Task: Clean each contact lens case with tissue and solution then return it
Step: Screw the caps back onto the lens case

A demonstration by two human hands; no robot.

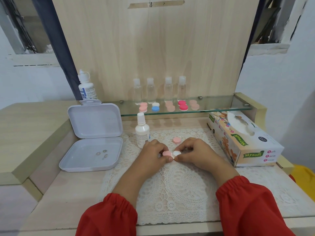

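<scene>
Over the lace mat both hands hold one contact lens case. My left hand pinches its pink-capped side and my right hand pinches its white side. A loose pink cap lies on the mat just behind the hands. A small white solution bottle stands upright to the left of my left hand. The tissue box lies at the right. Several more lens cases, such as a pink one, a white and blue one and a red one, sit on the glass shelf.
An open white plastic box with a few small lenses inside sits at the left. A larger solution bottle stands behind it. Several clear bottles line the back of the shelf against a wooden panel.
</scene>
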